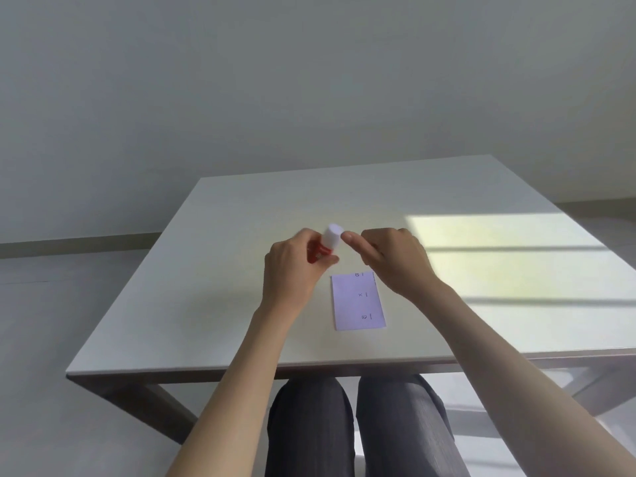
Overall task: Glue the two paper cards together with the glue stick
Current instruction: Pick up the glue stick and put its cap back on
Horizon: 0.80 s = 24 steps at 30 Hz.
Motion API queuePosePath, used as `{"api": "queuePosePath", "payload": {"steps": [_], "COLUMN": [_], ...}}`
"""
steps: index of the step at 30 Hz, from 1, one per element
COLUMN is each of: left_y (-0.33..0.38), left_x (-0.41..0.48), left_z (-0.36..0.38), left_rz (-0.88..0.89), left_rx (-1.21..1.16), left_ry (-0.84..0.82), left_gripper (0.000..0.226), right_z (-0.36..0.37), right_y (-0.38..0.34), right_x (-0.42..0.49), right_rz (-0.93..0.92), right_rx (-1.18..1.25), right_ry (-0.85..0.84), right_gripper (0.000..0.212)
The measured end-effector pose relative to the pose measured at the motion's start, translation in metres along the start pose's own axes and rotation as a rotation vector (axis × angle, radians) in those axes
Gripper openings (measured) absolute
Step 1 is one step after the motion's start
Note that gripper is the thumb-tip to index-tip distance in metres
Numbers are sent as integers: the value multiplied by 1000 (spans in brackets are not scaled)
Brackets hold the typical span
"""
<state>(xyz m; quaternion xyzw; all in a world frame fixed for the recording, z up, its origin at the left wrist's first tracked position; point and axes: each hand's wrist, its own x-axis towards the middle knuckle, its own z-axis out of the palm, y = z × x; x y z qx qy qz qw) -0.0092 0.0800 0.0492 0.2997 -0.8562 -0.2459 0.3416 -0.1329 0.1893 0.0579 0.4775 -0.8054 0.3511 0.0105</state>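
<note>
A red glue stick with a white cap (327, 241) is held above the table in my left hand (296, 266), which grips its red body. My right hand (389, 256) hovers just right of the cap, fingers loosely curled, its fingertips close to the cap but not clearly touching it. A pale lilac paper card (351, 301) with small printed marks lies flat on the white table (206, 304), below and between the hands. I see only one card face; whether a second lies beneath it is not visible.
The table's near edge (261, 368) runs just above my knees. A sunlit patch (499, 270) covers the right part of the tabletop. A plain wall stands behind the table.
</note>
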Motion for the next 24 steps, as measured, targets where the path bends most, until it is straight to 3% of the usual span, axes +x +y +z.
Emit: {"api": "queuePosePath", "payload": {"steps": [7,24], "left_y": [-43,-75], "left_x": [49,35], "left_z": [15,51], "left_rz": [-262,-275], "left_rx": [-135,-120], "left_ry": [85,125], "left_gripper": [21,22], "right_z": [-2,-4], "right_y": [20,31], "right_x": [-13,-14], "right_rz": [141,242], "right_rx": [13,-14], "right_ry": [23,14], "right_gripper": [41,25]}}
